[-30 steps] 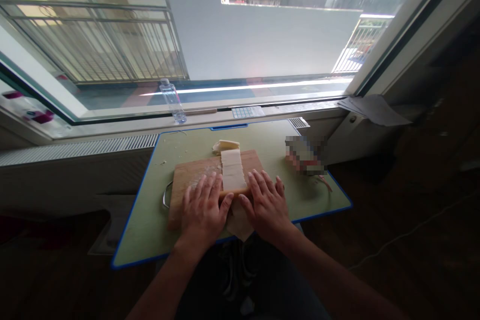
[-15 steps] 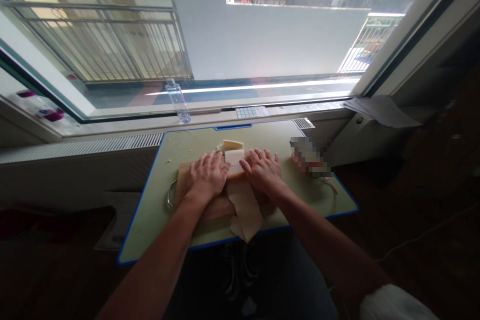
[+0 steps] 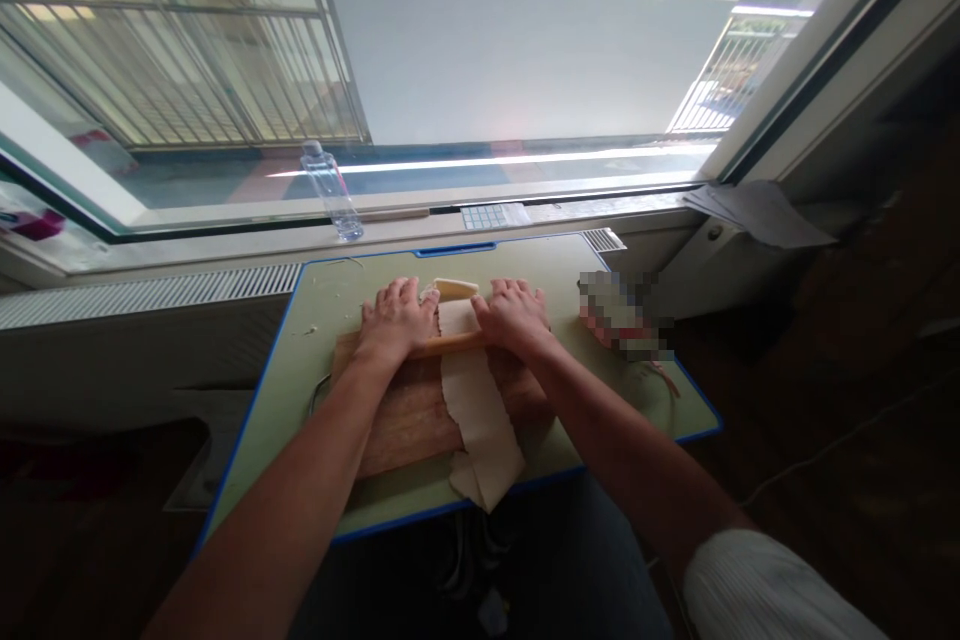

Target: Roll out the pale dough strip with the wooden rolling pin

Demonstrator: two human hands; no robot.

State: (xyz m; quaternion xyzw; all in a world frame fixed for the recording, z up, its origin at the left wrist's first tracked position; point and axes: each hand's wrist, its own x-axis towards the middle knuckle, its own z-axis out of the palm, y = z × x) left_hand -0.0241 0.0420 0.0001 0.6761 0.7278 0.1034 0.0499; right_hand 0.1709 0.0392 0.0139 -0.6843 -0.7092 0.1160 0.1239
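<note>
A rolling pin (image 3: 448, 345) lies crosswise over a long, thin sheet of dough (image 3: 477, 400) on a wooden cutting board (image 3: 411, 415). My left hand (image 3: 397, 322) rests palm down over the pin's left part, fingers stretched forward. Over its right part lies my right hand (image 3: 516, 315), also with fingers extended. The pin's ends are hidden beneath my hands. The dough's near end is folded and hangs past the board toward the table's front edge. Its far end curls up between my hands, beyond the pin.
The board sits on a small green table (image 3: 300, 400) with a blue rim. A pixelated item (image 3: 619, 315) lies at the table's right. On the windowsill stand a clear plastic bottle (image 3: 332, 192) and a flat gridded item (image 3: 487, 216). Papers (image 3: 757, 212) lie at the right.
Both hands have moved forward with the rolling pin toward the window, showing more board and dough on the near side. The view has shifted slightly.
</note>
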